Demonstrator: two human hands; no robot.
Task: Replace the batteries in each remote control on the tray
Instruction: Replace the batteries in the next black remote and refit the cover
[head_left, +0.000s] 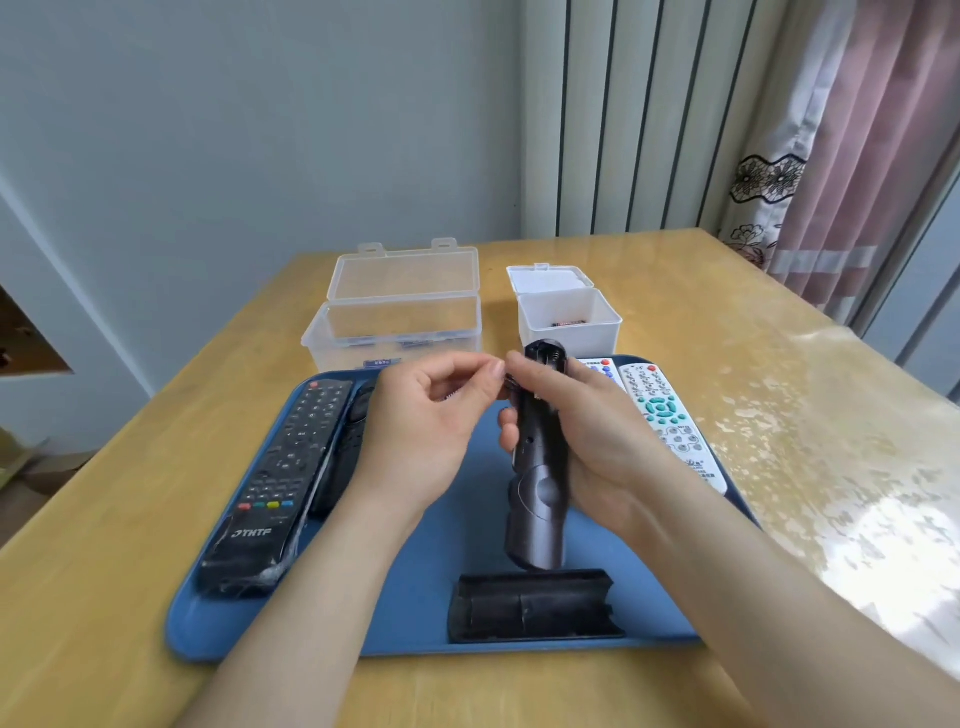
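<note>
A person's two hands work above a blue tray (441, 571) on a wooden worktop (130, 493). The right hand (587, 431) wraps its fingers (511, 421) round a dark grey remote (537, 499). The remote is held nearly upright with its back towards the viewer, its open battery bay just above those fingers and its lower end near the tray.

The left hand (415, 415) pinches thumb and forefinger together at the bay's left edge. They seem to grasp a small dark battery (509, 383), though it is almost wholly hidden. The loose battery cover (535, 605) lies on the tray, below both sets of fingers and nearest the person.

Left of the left fingers lie a black remote (280, 478) and a second black remote (348, 457), touching it. Two white remotes (670, 421) lie to the right of the right fingers. Beyond the fingertips stand a large clear box (395, 322) and a small white box (569, 317), both open.

Likely risks:
- The pinch is narrow, so the battery could slip and roll across the tray.
- The battery could go in the wrong way round, since its polarity marks cannot be seen here.
- A hard push against the spring could twist the remote in the right-hand grip.
- Old and new cells could be mixed between the two boxes.
</note>
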